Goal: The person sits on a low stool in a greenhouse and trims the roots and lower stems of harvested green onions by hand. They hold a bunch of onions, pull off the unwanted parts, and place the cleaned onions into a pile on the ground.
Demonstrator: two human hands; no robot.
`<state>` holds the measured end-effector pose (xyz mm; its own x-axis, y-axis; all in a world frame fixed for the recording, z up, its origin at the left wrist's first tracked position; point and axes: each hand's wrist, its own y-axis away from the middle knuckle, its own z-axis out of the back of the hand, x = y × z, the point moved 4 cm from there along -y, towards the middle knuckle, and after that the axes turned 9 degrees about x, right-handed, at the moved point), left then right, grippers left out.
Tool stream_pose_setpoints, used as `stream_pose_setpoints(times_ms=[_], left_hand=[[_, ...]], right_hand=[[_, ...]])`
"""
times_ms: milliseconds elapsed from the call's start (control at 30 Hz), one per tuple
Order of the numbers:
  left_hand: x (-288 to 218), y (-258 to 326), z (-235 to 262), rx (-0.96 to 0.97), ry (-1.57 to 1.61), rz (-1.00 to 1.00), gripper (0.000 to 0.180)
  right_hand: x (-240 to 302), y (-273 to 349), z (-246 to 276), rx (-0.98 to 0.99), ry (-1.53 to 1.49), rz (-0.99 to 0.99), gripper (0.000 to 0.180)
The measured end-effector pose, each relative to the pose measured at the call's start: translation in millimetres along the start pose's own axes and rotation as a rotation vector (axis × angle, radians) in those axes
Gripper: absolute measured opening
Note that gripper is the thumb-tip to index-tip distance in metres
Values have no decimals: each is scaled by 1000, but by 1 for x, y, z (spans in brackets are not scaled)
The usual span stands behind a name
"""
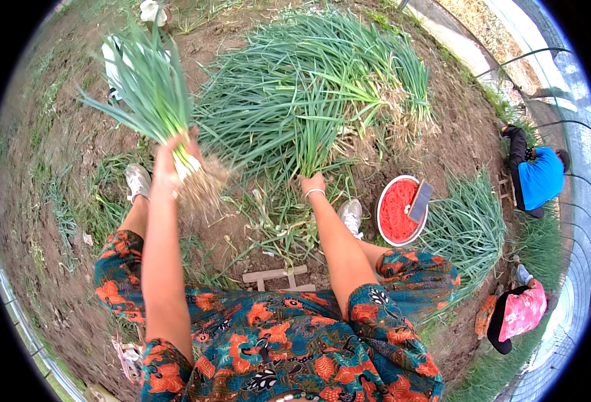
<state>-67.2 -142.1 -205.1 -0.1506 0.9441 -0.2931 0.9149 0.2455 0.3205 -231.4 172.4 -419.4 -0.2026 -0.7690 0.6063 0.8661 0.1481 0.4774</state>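
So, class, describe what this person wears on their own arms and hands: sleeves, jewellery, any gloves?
The left sleeve and right sleeve are short, dark teal with orange flowers; the right also shows a black-and-white leaf shape. A thin, pale bracelet circles the right wrist. No gloves cover the left fingers or right fingers.

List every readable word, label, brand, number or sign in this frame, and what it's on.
None can be read.
Dark flat rectangular device overlapping the right side of the round white-rimmed bowl of red rings: no legible text.
Pale sneakers: too small to read any marking.
White object behind the green leafy bundle in the left hand: partly hidden, nothing legible.
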Motion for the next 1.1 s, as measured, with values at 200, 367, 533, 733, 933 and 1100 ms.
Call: stream_pose_setpoints(times_ms=[200, 367, 533, 733, 933, 1100], left_hand=[[123, 44, 139, -396, 174, 270, 18], [135, 47, 146, -380, -243, 316, 13], [123, 59, 108, -246, -69, 275, 15], [126, 70, 102, -262, -12, 217, 16], [141, 58, 109, -264, -147, 187, 16], [147, 62, 103, -265, -255, 210, 17]], right_hand=[[26, 20, 0, 460, -747, 139, 21], [-13, 65, 12, 805, -1297, -171, 25], [-47, 78, 28, 92, -810, -134, 27], [30, 102, 86, -506, -327, 603, 19], [44, 125, 49, 333, -950, 2, 17], [47, 145, 35, 428, -1079, 191, 16]])
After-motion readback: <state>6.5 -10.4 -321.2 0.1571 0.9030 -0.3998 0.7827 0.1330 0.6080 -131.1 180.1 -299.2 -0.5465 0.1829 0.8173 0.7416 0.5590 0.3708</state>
